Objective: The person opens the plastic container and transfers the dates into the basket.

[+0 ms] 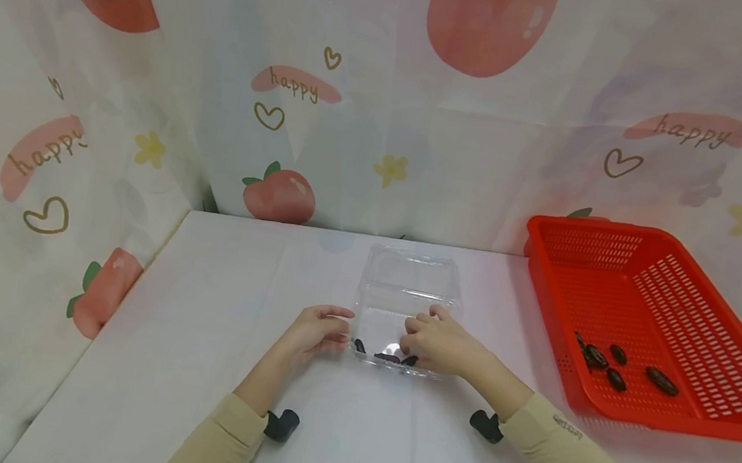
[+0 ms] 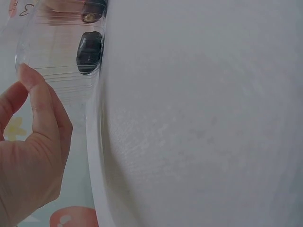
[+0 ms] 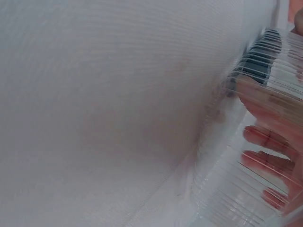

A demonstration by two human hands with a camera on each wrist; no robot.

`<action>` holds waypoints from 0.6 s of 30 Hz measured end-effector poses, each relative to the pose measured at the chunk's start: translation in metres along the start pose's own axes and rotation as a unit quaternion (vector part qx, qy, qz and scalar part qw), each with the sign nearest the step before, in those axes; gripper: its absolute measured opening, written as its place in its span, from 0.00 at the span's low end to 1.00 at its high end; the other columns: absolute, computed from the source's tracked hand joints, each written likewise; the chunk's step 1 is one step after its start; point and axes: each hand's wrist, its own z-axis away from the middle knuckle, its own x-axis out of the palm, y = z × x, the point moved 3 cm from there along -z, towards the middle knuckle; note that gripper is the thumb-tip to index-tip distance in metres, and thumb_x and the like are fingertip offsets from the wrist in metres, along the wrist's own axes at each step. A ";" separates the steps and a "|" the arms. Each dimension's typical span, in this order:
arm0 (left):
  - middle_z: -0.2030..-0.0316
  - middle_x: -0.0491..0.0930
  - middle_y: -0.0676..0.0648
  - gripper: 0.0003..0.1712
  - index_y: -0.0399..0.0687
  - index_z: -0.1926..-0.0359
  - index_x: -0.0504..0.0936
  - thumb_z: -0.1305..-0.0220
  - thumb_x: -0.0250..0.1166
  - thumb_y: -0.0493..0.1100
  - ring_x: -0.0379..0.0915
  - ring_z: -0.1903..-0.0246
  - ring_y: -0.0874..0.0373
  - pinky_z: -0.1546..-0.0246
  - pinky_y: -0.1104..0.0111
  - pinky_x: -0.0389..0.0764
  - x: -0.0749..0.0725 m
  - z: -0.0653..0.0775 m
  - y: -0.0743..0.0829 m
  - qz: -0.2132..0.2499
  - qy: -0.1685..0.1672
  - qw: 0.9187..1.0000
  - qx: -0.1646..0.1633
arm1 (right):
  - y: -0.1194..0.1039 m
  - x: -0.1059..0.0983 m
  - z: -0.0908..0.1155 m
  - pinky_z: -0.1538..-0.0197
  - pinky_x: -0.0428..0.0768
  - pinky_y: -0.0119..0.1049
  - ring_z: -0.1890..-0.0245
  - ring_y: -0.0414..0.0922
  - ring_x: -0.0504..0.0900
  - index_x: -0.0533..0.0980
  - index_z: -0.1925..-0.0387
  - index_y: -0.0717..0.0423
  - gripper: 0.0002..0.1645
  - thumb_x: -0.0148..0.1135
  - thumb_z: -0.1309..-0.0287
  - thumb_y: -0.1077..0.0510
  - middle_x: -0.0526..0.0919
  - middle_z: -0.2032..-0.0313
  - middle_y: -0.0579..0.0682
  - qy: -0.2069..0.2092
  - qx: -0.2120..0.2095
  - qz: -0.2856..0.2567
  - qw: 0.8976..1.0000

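A clear plastic clamshell box (image 1: pixel 377 326) lies on the table with its lid folded back. Several dark, glossy dates (image 1: pixel 388 358) lie in a row along its near wall. My left hand (image 1: pixel 317 335) is at the box's left side, fingertips touching its edge; in the left wrist view its fingers are fairly straight, thumb tip near the index fingertip. Over the box's right part, my right hand (image 1: pixel 437 340) reaches inside. Through the clear wall, the right wrist view shows a digit of the right hand (image 3: pixel 279 142) touching a dark date (image 3: pixel 255 64), the other fingers spread apart.
A red perforated plastic basket (image 1: pixel 575 389) stands at the table's right side, with several dates (image 1: pixel 661 380) on its floor. A white cloth covers the table (image 1: pixel 207 365). Behind it hangs a printed fabric backdrop (image 1: pixel 345 153). Black straps or mounts sit at both wrists.
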 end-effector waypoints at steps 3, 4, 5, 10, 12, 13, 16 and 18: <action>0.70 0.76 0.44 0.18 0.32 0.49 0.74 0.43 0.58 0.30 0.75 0.76 0.59 0.73 0.71 0.81 -0.001 0.000 -0.001 0.001 0.000 1.000 -0.002 | 0.000 0.002 -0.002 0.54 0.68 0.47 0.69 0.42 0.71 0.77 0.75 0.43 0.11 0.73 0.63 0.53 0.70 0.74 0.40 0.005 -0.005 -0.007 1.000; 0.69 0.76 0.43 0.18 0.32 0.49 0.74 0.43 0.58 0.30 0.75 0.75 0.59 0.72 0.71 0.81 -0.001 0.000 -0.001 0.000 -0.001 1.000 -0.002 | 0.001 0.003 -0.002 0.54 0.68 0.47 0.69 0.42 0.71 0.77 0.76 0.43 0.11 0.73 0.62 0.53 0.70 0.74 0.40 0.006 -0.006 -0.007 1.000; 0.68 0.76 0.43 0.18 0.32 0.49 0.74 0.43 0.58 0.31 0.75 0.75 0.59 0.72 0.71 0.81 -0.001 0.000 -0.001 -0.002 -0.001 1.000 -0.003 | 0.001 0.004 -0.001 0.54 0.68 0.46 0.70 0.42 0.71 0.77 0.76 0.44 0.11 0.73 0.62 0.53 0.70 0.74 0.40 0.008 -0.005 -0.007 1.000; 0.68 0.76 0.42 0.18 0.33 0.49 0.74 0.42 0.58 0.31 0.75 0.75 0.59 0.72 0.71 0.81 0.000 0.000 -0.001 -0.007 -0.002 1.000 -0.003 | 0.002 0.003 -0.001 0.54 0.68 0.46 0.71 0.42 0.71 0.77 0.75 0.47 0.10 0.71 0.60 0.54 0.69 0.75 0.41 0.019 0.013 -0.005 1.000; 0.69 0.76 0.42 0.18 0.33 0.49 0.75 0.43 0.58 0.31 0.75 0.75 0.59 0.73 0.71 0.81 0.000 0.000 -0.001 -0.006 -0.001 1.000 -0.004 | 0.003 0.001 0.000 0.54 0.69 0.46 0.70 0.43 0.71 0.76 0.75 0.48 0.09 0.71 0.59 0.55 0.69 0.75 0.41 0.026 0.022 -0.001 0.999; 0.69 0.76 0.42 0.18 0.33 0.49 0.75 0.43 0.58 0.31 0.75 0.75 0.59 0.73 0.71 0.81 0.000 0.000 0.000 -0.006 -0.001 1.000 -0.004 | 0.003 0.001 0.000 0.54 0.69 0.46 0.70 0.43 0.71 0.76 0.74 0.49 0.09 0.70 0.58 0.56 0.70 0.75 0.42 0.031 0.023 0.003 0.999; 0.68 0.77 0.41 0.19 0.32 0.49 0.74 0.43 0.58 0.30 0.75 0.76 0.59 0.73 0.71 0.81 0.000 0.000 0.000 -0.007 -0.002 1.000 -0.001 | 0.004 -0.001 0.001 0.55 0.70 0.46 0.68 0.44 0.73 0.75 0.72 0.49 0.09 0.69 0.56 0.56 0.71 0.74 0.42 0.048 0.027 0.022 0.998; 0.67 0.77 0.41 0.19 0.32 0.49 0.74 0.43 0.58 0.30 0.75 0.76 0.59 0.73 0.72 0.81 0.000 0.000 0.000 -0.006 -0.003 1.000 -0.001 | 0.006 -0.003 0.001 0.55 0.71 0.46 0.68 0.45 0.73 0.75 0.71 0.49 0.10 0.69 0.55 0.56 0.71 0.73 0.43 0.060 0.029 0.034 0.997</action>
